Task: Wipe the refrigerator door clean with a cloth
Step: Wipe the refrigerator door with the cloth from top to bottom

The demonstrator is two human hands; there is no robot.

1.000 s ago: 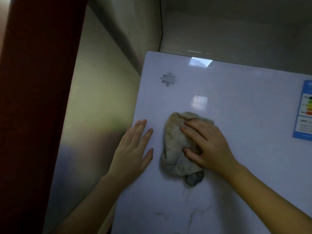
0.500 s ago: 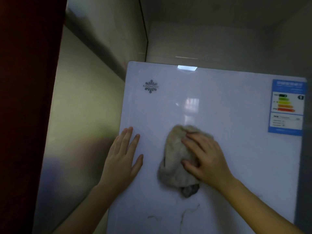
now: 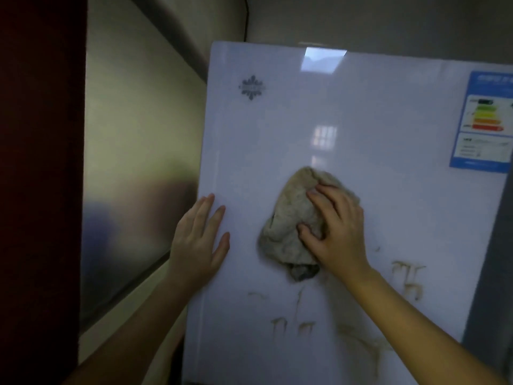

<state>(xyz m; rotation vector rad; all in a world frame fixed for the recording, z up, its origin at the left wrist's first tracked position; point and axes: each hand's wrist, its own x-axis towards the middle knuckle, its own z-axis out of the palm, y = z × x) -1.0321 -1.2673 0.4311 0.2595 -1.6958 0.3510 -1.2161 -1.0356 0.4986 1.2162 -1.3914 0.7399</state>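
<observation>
The glossy white refrigerator door [image 3: 388, 140] fills the right of the head view. A crumpled beige cloth [image 3: 288, 226] is pressed against the door's middle by my right hand [image 3: 338, 232], fingers spread over it and thumb dug into its folds. My left hand [image 3: 198, 240] lies flat, fingers apart, on the door's left edge, holding nothing. Brown drip stains [image 3: 408, 279] mark the door to the lower right of the cloth, and more brown streaks [image 3: 291, 326] show below it.
A blue energy label [image 3: 483, 120] is stuck at the door's upper right and a dark logo [image 3: 251, 87] at its upper left. A shiny metal wall panel [image 3: 138, 162] stands close on the left, beside a dark red surface [image 3: 39, 190].
The cloth and my right hand have stayed near the door's middle while the camera view shifted, bringing the brown stains lower on the door into sight. My left hand stays on the door edge.
</observation>
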